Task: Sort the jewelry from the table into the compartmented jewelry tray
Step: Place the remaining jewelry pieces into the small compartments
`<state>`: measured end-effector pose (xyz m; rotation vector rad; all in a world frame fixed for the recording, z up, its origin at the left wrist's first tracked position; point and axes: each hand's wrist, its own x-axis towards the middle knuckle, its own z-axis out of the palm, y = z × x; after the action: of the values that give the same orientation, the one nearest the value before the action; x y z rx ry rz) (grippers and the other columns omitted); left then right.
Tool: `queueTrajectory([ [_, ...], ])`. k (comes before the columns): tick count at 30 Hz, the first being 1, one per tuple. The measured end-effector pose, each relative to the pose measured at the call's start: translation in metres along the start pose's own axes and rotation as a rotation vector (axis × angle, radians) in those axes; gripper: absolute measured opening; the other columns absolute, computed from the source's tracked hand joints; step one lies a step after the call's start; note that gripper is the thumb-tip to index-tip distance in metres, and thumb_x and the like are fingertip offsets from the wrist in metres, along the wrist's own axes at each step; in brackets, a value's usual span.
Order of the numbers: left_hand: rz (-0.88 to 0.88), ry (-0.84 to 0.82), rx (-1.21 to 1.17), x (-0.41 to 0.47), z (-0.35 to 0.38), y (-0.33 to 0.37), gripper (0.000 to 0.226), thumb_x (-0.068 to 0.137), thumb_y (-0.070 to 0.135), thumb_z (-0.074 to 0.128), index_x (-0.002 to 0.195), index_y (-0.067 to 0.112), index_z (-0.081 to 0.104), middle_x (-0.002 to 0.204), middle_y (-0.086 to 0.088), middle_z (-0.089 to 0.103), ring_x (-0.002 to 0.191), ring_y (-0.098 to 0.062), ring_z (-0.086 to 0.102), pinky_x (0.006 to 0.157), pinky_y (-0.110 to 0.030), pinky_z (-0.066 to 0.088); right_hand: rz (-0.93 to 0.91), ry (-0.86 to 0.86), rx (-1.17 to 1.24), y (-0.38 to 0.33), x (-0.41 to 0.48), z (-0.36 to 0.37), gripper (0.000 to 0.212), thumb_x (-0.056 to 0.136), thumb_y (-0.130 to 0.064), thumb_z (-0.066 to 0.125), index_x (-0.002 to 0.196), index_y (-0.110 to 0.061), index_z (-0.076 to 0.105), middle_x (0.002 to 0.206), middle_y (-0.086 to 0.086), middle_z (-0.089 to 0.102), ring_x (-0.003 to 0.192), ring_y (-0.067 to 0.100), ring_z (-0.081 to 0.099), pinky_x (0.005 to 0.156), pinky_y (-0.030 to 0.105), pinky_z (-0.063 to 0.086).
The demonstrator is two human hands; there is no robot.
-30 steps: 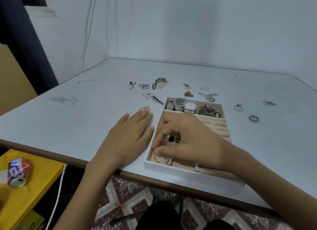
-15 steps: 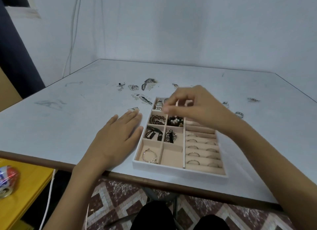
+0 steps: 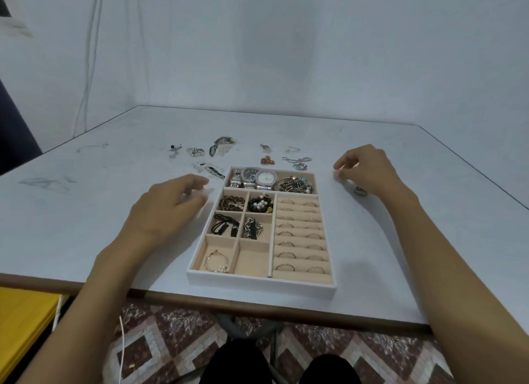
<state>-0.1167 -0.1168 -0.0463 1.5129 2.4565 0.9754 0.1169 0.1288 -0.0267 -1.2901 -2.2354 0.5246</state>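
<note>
A person's dark-clothed knees show at the bottom edge, above a brown and cream patterned tile floor. A yellow surface sits low at the left.

On the near edge of the white desk lies a white-rimmed rectangular jewelry tray with beige lining. Its nearest left compartment holds a pearl bracelet. The right side is a column of beige ring rolls with metal rings slotted in. The middle compartments hold dark and gold-toned pieces, among them a cluster of black and white beads. The far row holds silver wristwatches and, to their right, a heap of mixed metal jewelry.

The left hand is just left of the tray, beside its middle compartments. Its fingers are loosely curved and blurred, with nothing visible in them.

The right hand is right of the tray's far end, knuckles up. Its fingers are curled, with thumb and forefinger tips close together. Whether they pinch anything is too small to tell. A silver ring lies on the desk at the heel of this hand.

Beyond the tray, loose pieces are scattered on the desk: a copper-coloured piece, a silver chain and a feather-shaped brooch. A plain white wall stands behind.
</note>
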Motion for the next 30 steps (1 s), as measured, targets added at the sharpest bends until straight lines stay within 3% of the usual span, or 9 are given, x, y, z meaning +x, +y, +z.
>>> queueTrajectory([
  [4,0.076,0.027,0.02,0.024,-0.001,0.033,0.045,0.078,0.05,0.042,0.116,0.035,0.06,0.111,0.017,0.063,0.106,-0.008,0.058,0.085,-0.03,0.041,0.0,-0.033,-0.047,0.003,0.003,0.005,0.013,0.077,-0.017,0.076,0.089,-0.016,0.071,0.089,0.002,0.065,0.077,0.021,0.058,0.077,0.04,0.055],
  [7,0.164,0.023,0.071,0.04,0.005,0.07,0.027,0.09,0.035,0.051,0.115,0.033,0.061,0.112,0.017,0.062,0.104,-0.007,0.057,0.079,-0.027,0.037,-0.02,-0.004,-0.068,0.002,0.003,0.006,0.003,0.077,-0.01,0.075,0.077,-0.012,0.072,0.077,0.007,0.067,0.058,0.016,0.053,0.069,0.033,0.053],
  [12,0.287,-0.059,0.179,0.061,0.028,0.126,0.028,0.091,0.028,0.049,0.116,0.03,0.062,0.111,0.012,0.065,0.103,-0.012,0.06,0.083,-0.029,0.044,-0.059,0.039,-0.049,0.004,0.005,0.007,0.021,0.073,0.005,0.065,0.078,-0.014,0.072,0.079,0.008,0.068,0.077,0.024,0.063,0.068,0.028,0.05],
  [16,0.344,-0.187,0.176,0.067,0.056,0.162,0.027,0.088,0.023,0.05,0.109,0.029,0.066,0.111,0.007,0.067,0.102,-0.016,0.062,0.087,-0.033,0.048,0.025,0.062,0.179,0.018,0.008,-0.005,0.025,0.077,0.004,0.058,0.09,-0.014,0.068,0.077,0.008,0.066,0.072,0.022,0.061,0.069,0.031,0.052],
  [19,0.37,-0.249,0.193,0.07,0.081,0.18,0.026,0.09,0.025,0.049,0.108,0.029,0.067,0.113,0.002,0.066,0.102,-0.022,0.062,0.088,-0.037,0.05,0.124,0.132,0.438,0.028,0.008,-0.018,0.028,0.083,0.007,0.053,0.106,-0.004,0.064,0.07,0.01,0.061,0.057,0.019,0.059,0.062,0.029,0.054],
  [21,0.391,-0.28,0.242,0.073,0.097,0.188,0.027,0.092,0.03,0.048,0.113,0.028,0.064,0.117,0.001,0.063,0.107,-0.024,0.059,0.089,-0.038,0.048,0.185,0.125,0.523,0.035,0.009,-0.023,0.032,0.086,0.008,0.047,0.113,-0.003,0.06,0.071,0.012,0.06,0.055,0.021,0.061,0.069,0.033,0.058],
  [26,0.425,-0.335,0.432,0.079,0.13,0.199,0.038,0.092,0.037,0.051,0.126,0.02,0.057,0.125,-0.004,0.055,0.116,-0.027,0.052,0.087,-0.035,0.042,0.257,0.059,0.584,0.041,0.008,-0.026,0.031,0.084,0.012,0.045,0.105,0.002,0.066,0.078,0.021,0.064,0.062,0.029,0.067,0.076,0.037,0.06],
  [28,0.433,-0.309,0.447,0.08,0.135,0.2,0.032,0.092,0.033,0.052,0.118,0.017,0.062,0.12,-0.005,0.056,0.111,-0.027,0.054,0.08,-0.033,0.041,0.282,0.061,0.617,0.041,0.007,-0.025,0.03,0.082,0.012,0.045,0.099,0.002,0.068,0.078,0.021,0.065,0.064,0.031,0.068,0.078,0.039,0.06],
  [30,0.436,-0.271,0.428,0.079,0.136,0.2,0.022,0.09,0.028,0.053,0.098,0.012,0.064,0.105,-0.004,0.058,0.1,-0.028,0.056,0.072,-0.03,0.041,0.316,0.082,0.663,0.041,0.007,-0.025,0.029,0.082,0.011,0.044,0.094,0.0,0.068,0.074,0.019,0.065,0.063,0.031,0.069,0.079,0.039,0.059],
])
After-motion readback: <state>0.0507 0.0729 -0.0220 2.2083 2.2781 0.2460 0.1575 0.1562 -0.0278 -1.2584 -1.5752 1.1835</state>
